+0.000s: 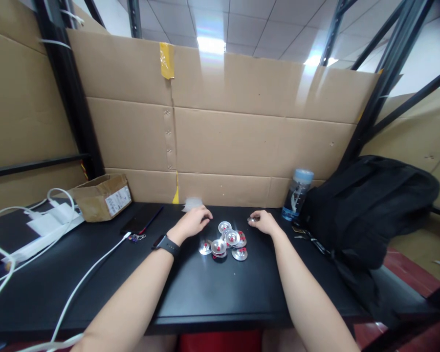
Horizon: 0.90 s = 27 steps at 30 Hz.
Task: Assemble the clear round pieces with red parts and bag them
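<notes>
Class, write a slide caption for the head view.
Silvery discs lie on a black table between the left hand and the right hand, holding a shiny piece.

Discs (219, 246) between hands (192, 223), bottle (296, 198) right, apparently a phone (141, 218) left

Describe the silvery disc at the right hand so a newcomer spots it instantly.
On the black table, find the heap of silvery discs. Right of it, the right hand pinches the wanted disc, partly hidden by fingers; unlike its neighbours, it's off the heap.
</notes>
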Each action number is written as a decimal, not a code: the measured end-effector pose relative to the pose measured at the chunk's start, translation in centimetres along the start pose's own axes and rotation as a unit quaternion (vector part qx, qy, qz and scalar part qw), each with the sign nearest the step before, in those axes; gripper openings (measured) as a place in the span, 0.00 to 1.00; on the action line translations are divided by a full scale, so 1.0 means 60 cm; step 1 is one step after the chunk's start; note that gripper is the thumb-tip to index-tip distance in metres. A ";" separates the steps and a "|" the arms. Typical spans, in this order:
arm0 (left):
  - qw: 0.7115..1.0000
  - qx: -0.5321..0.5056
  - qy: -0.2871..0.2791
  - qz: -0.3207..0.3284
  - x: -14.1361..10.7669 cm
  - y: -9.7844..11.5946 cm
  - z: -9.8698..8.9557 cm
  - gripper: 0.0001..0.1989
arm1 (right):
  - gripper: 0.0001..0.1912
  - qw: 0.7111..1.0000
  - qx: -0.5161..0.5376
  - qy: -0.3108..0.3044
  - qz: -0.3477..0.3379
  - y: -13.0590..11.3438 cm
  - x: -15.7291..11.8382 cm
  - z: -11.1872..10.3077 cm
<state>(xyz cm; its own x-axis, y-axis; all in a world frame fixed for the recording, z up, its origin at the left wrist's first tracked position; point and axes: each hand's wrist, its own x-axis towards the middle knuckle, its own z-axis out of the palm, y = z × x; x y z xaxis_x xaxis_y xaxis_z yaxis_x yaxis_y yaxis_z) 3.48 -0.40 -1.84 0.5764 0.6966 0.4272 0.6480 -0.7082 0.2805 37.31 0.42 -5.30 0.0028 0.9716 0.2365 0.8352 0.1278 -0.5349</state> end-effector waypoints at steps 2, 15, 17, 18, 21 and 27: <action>0.998 -0.023 -0.030 0.052 0.005 0.024 0.018 0.14 | 0.13 1.000 0.002 -0.009 -0.008 -0.002 0.000 -0.001; 0.995 0.070 -0.060 0.037 0.011 0.056 0.043 0.15 | 0.12 0.997 -0.028 0.040 -0.061 -0.035 -0.005 0.002; 0.996 0.072 -0.051 0.034 0.012 0.054 0.046 0.14 | 0.11 0.995 -0.007 0.044 -0.084 -0.046 -0.007 0.005; 0.995 0.077 -0.048 0.029 0.013 0.054 0.048 0.13 | 0.12 0.994 0.007 0.044 -0.098 -0.052 -0.009 0.006; 0.995 0.093 -0.041 0.009 0.017 0.052 0.057 0.12 | 0.13 0.989 0.046 0.043 -0.134 -0.067 -0.013 0.007; 0.992 0.119 -0.021 -0.027 0.020 0.053 0.059 0.07 | 0.11 0.987 0.043 0.053 -0.148 -0.083 -0.021 0.005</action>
<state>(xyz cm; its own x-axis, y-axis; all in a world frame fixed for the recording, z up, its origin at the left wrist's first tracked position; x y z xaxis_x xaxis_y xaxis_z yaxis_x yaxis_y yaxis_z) 7.98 -1.40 -3.47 0.5555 0.7400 0.3792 0.7743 -0.6266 0.0884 32.97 -1.37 -3.15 -0.1740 0.8634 0.4735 0.7583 0.4242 -0.4949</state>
